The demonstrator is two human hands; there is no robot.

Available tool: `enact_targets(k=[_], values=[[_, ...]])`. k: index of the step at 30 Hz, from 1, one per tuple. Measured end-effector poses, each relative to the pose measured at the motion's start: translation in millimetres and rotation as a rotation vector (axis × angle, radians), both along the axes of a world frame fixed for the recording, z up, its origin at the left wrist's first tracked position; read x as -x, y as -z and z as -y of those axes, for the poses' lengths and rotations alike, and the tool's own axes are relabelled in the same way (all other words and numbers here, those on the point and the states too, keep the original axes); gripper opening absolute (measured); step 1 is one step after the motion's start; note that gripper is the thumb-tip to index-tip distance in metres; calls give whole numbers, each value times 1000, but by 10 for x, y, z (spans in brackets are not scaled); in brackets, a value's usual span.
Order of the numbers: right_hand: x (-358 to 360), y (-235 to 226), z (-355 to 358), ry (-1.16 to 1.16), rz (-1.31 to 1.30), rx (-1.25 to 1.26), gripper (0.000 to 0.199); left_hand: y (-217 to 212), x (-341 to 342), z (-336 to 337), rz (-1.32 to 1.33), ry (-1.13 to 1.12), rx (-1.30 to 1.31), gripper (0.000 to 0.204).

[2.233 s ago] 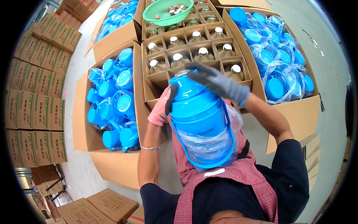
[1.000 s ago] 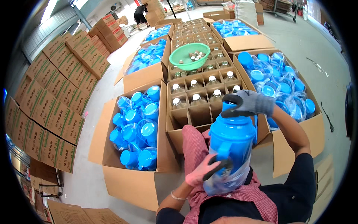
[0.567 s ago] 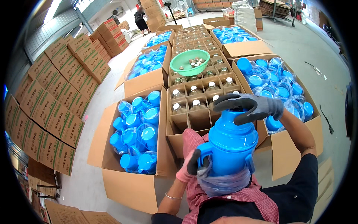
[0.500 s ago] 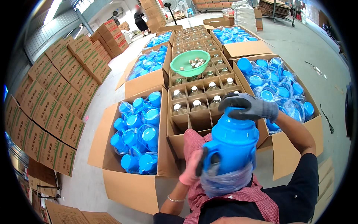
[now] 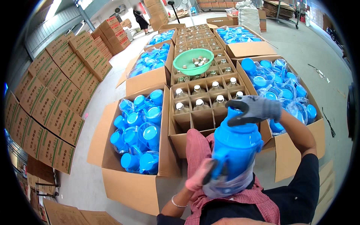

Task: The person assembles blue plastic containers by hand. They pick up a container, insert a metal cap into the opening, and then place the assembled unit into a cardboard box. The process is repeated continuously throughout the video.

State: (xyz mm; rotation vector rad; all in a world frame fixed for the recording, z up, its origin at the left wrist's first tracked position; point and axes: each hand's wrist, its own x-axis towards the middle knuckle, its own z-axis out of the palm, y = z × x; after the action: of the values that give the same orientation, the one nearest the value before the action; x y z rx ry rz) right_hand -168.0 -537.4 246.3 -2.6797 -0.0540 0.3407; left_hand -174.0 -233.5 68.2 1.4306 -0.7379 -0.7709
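A blue plastic flask [image 5: 234,152] with a side handle stands upright on my lap, its lower part still in a clear plastic bag [image 5: 228,185]. My left hand [image 5: 198,178], in a pink glove, grips the handle at the flask's lower left. My right hand [image 5: 253,109], in a grey glove, closes over the flask's top. Just ahead is a divided carton [image 5: 202,108] of glass liners with silver caps; its nearest cells are empty.
A green basin [image 5: 193,62] of small caps rests on the divided carton. Open cartons of bagged blue flasks stand at left [image 5: 138,131] and right [image 5: 281,90]. Stacked flat boxes [image 5: 56,93] line the left wall. Far back, a person [image 5: 140,18] stands.
The flask came down from in front of my face to my lap and stands upright. My right hand stays on its top; my left hand shifted to the handle.
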Motion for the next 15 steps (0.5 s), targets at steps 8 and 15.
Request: enact_targets(k=[8, 15], values=[[-25, 297, -53, -24, 185, -253, 59, -648, 306, 313, 533, 46, -442, 44], [-109, -11, -127, -692, 477, -472, 52, 255, -552, -180, -1124, 320, 654, 60]])
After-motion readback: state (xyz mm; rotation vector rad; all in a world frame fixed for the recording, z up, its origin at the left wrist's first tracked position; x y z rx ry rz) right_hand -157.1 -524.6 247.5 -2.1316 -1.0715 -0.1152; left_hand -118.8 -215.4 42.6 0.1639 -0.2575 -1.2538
